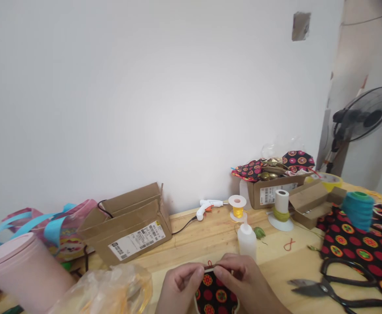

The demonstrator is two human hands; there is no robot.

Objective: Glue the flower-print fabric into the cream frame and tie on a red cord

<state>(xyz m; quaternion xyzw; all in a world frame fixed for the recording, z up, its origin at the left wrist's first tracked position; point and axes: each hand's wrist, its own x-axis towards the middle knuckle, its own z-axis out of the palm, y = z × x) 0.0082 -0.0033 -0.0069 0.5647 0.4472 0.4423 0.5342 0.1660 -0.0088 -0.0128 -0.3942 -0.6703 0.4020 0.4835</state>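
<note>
Head view, looking down over a wooden bench (pixel 210 235) set against a white wall. At six o'clock, left hand (pixel 180 285) and right hand (pixel 243 279) drawn close together, both pinching the top edge of a small black fabric piece (pixel 215 294) printed with red and orange circles, fingertips nearly meeting beside a little red loop (pixel 209 264) standing up from that edge; pinched so, seemingly, to keep the edge flat and the loop upright. Just beyond the hands, at twelve o'clock, a white squeeze bottle (pixel 246 239), close for easy reach. Further back, a glue gun (pixel 207 207) with its cord trailing toward an open cardboard box (pixel 132 226) at ten o'clock. Yellow thread spool (pixel 237 208) and a white spool (pixel 281 209) at one o'clock. Black scissors (pixel 338 285) lying at three o'clock beside matching printed cloth (pixel 357 244), with a teal thread cone (pixel 358 210) on it.
</note>
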